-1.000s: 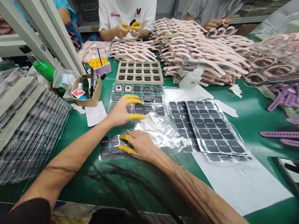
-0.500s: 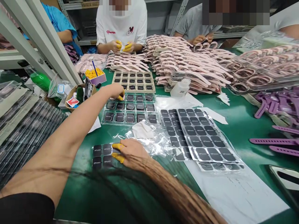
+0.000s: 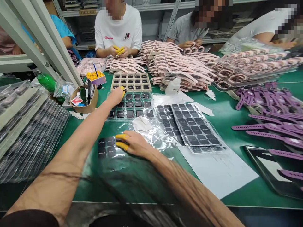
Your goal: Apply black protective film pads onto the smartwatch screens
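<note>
My left hand [image 3: 115, 96] reaches over a clear tray [image 3: 109, 117] of dark square watch faces. A small dark watch face [image 3: 124, 90] is pinched between its fingertips, which wear yellow finger cots. Close to me, my right hand [image 3: 135, 143] rests on a small sheet of dark square labels [image 3: 107, 147]. Its yellow-covered fingers are stretched out and apart over the sheet's right side, hiding some labels. Behind the clear tray stands a beige tray [image 3: 148, 90] with more dark squares in its compartments.
Stacked label sheets [image 3: 195, 126] lie right of clear film [image 3: 161, 134] and a crumpled white tissue [image 3: 141, 123]. Further right are purple watch straps [image 3: 267, 126] and a phone [image 3: 262, 170]. Pink straps [image 3: 175, 64] pile up before several co-workers. Stacked clear trays [image 3: 35, 135] stand left.
My left hand has risen slightly from the clear tray, and a dark watch face now shows in its fingertips. My right hand stays on the label sheet. The camera view has shifted.
</note>
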A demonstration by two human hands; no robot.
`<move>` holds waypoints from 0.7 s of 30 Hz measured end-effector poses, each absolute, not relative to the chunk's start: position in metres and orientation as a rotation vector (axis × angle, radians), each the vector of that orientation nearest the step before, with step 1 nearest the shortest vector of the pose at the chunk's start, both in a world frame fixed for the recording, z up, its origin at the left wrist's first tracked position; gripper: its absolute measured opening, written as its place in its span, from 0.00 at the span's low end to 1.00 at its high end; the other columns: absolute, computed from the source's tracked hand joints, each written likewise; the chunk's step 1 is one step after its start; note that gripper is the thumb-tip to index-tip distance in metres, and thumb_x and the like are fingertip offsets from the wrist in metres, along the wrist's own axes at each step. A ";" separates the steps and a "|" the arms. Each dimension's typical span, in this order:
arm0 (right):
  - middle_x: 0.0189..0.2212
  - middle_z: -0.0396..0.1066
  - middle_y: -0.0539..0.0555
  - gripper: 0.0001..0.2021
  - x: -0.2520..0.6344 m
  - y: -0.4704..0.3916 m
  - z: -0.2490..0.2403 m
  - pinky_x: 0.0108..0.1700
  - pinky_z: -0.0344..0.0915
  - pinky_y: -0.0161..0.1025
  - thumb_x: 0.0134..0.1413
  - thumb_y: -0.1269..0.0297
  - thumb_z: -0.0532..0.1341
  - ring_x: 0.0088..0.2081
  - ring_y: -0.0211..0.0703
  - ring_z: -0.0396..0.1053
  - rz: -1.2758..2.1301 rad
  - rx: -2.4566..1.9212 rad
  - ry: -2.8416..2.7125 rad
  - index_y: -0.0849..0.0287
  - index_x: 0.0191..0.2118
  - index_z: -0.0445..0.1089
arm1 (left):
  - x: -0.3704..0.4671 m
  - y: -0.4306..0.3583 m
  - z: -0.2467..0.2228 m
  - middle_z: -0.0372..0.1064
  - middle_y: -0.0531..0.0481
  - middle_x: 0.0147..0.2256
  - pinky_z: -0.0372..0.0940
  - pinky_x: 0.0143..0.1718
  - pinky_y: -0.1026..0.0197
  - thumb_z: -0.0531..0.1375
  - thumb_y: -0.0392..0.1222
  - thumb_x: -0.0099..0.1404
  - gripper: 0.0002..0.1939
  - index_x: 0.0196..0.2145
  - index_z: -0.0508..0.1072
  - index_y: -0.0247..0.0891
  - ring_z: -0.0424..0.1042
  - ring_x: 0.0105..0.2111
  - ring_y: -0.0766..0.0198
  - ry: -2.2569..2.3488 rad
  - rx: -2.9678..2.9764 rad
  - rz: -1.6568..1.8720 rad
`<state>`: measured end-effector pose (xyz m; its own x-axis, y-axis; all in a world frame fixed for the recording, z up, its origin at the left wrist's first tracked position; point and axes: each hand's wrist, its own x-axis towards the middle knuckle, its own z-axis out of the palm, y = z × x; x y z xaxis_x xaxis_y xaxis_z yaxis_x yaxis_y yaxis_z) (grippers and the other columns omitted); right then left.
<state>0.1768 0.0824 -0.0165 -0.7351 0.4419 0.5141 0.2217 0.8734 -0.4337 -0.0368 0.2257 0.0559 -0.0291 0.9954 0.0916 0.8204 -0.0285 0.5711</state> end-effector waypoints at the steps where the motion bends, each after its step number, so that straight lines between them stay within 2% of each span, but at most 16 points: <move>1: 0.32 0.73 0.50 0.08 0.179 0.082 -0.017 0.31 0.64 0.40 0.69 0.58 0.63 0.30 0.41 0.68 0.447 -0.479 -2.281 0.50 0.49 0.77 | -0.030 0.208 0.055 0.75 0.39 0.46 0.60 0.62 0.48 0.58 0.43 0.78 0.11 0.49 0.72 0.30 0.68 0.55 0.51 1.880 1.840 0.823; 4: 0.39 0.74 0.55 0.13 0.186 0.083 -0.011 0.35 0.69 0.43 0.70 0.69 0.57 0.36 0.45 0.71 0.362 -0.550 -2.006 0.50 0.54 0.74 | -0.012 0.133 0.044 0.77 0.43 0.45 0.69 0.54 0.52 0.56 0.49 0.79 0.15 0.52 0.73 0.34 0.74 0.46 0.57 1.724 1.648 1.045; 6: 0.45 0.75 0.57 0.18 0.189 0.085 -0.004 0.38 0.72 0.46 0.68 0.73 0.56 0.41 0.48 0.73 0.328 -0.549 -2.008 0.48 0.58 0.71 | -0.007 0.079 0.034 0.78 0.44 0.42 0.73 0.45 0.55 0.62 0.55 0.73 0.21 0.50 0.75 0.34 0.77 0.39 0.60 1.560 1.525 1.074; 8: 0.47 0.75 0.56 0.21 0.190 0.087 0.002 0.41 0.74 0.47 0.67 0.74 0.58 0.44 0.48 0.74 0.307 -0.446 -2.083 0.46 0.60 0.68 | -0.009 0.037 0.025 0.78 0.46 0.42 0.73 0.38 0.57 0.72 0.55 0.63 0.28 0.54 0.75 0.36 0.77 0.32 0.64 1.260 1.117 1.155; 11: 0.41 0.75 0.54 0.20 0.189 0.088 0.004 0.38 0.74 0.44 0.66 0.74 0.60 0.39 0.46 0.74 0.347 -0.286 -2.173 0.47 0.59 0.69 | -0.020 0.010 0.019 0.77 0.50 0.38 0.72 0.32 0.61 0.79 0.48 0.53 0.33 0.52 0.74 0.38 0.74 0.27 0.68 1.055 0.856 1.106; 13: 0.40 0.74 0.54 0.16 0.187 0.087 0.003 0.37 0.73 0.44 0.66 0.71 0.63 0.39 0.46 0.73 0.467 -0.300 -2.181 0.48 0.56 0.70 | -0.027 0.010 0.018 0.77 0.50 0.38 0.72 0.32 0.61 0.80 0.47 0.52 0.31 0.50 0.75 0.37 0.74 0.28 0.68 1.020 0.837 1.034; 15: 0.43 0.72 0.56 0.12 0.184 0.085 0.002 0.40 0.74 0.44 0.65 0.69 0.64 0.42 0.47 0.73 0.596 -0.356 -2.172 0.49 0.52 0.72 | -0.031 0.014 0.019 0.77 0.48 0.39 0.73 0.33 0.61 0.80 0.46 0.52 0.31 0.50 0.75 0.37 0.75 0.31 0.66 1.010 0.820 0.968; 18: 0.43 0.70 0.55 0.04 0.184 0.085 0.006 0.42 0.73 0.45 0.68 0.66 0.60 0.43 0.46 0.71 0.799 -0.421 -2.119 0.50 0.43 0.72 | -0.032 0.017 0.019 0.79 0.47 0.38 0.73 0.37 0.61 0.82 0.41 0.46 0.35 0.50 0.77 0.36 0.77 0.34 0.63 1.001 0.782 0.896; 21: 0.36 0.70 0.52 0.09 0.198 0.096 0.017 0.38 0.69 0.43 0.72 0.58 0.56 0.36 0.44 0.69 1.100 -0.477 -2.078 0.52 0.37 0.68 | -0.027 0.014 0.018 0.79 0.47 0.39 0.73 0.40 0.58 0.83 0.36 0.39 0.39 0.50 0.77 0.36 0.79 0.36 0.61 1.040 0.767 0.921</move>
